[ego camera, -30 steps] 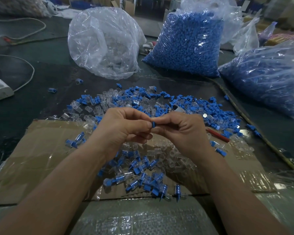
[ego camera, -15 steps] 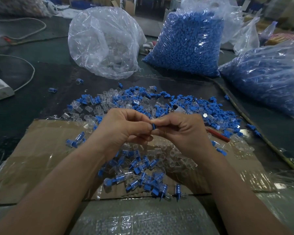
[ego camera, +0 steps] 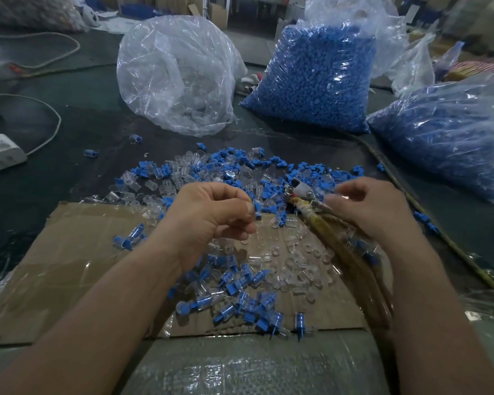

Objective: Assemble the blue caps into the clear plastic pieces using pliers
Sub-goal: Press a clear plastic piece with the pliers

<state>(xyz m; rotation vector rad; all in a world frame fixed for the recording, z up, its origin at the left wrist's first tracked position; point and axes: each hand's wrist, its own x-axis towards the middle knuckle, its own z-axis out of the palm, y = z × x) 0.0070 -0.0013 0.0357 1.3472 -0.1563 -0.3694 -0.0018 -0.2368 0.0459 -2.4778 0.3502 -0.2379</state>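
Your left hand [ego camera: 211,215] pinches a blue cap [ego camera: 256,208] above the cardboard's [ego camera: 69,252] far edge, turned rightward to meet the pliers [ego camera: 298,191]. Your right hand [ego camera: 374,208] curls round their blurred handles, probably to squeeze the cap home.

Dark green tabletop [ego camera: 57,178], dim light
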